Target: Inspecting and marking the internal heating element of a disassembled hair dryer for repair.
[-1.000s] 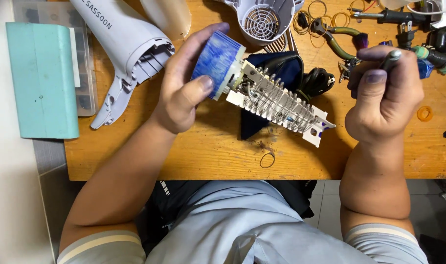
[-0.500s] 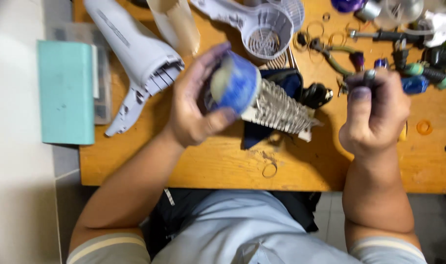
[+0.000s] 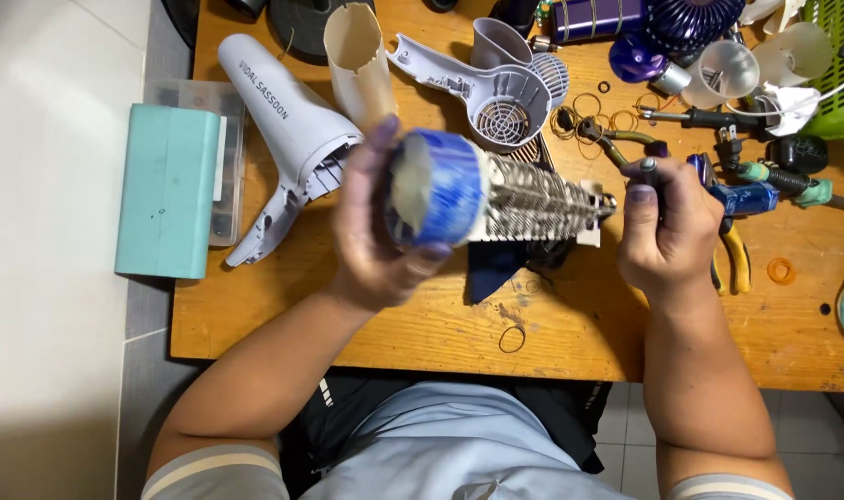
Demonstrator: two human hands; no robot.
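My left hand [image 3: 376,236] grips the blue cylindrical end of a hair-dryer heating assembly [image 3: 496,196], a blue motor housing with a coiled wire heater frame sticking out to the right. It is held above the wooden table [image 3: 422,324], roughly level. My right hand [image 3: 667,231] is closed around a small tool [image 3: 646,168] whose tip is at the right end of the heater frame.
White hair-dryer shell halves [image 3: 283,130] [image 3: 496,88] and a cream tube [image 3: 359,60] lie at the back. Pliers [image 3: 732,255], screwdrivers, rings and a green basket [image 3: 838,65] crowd the right. A teal box [image 3: 167,190] sits beyond the left edge. A rubber ring [image 3: 511,339] lies near the front.
My left hand has turned the assembly from slanting down-right to about level and raised it. My right hand has come closer to its right end. The camera view shifted down.
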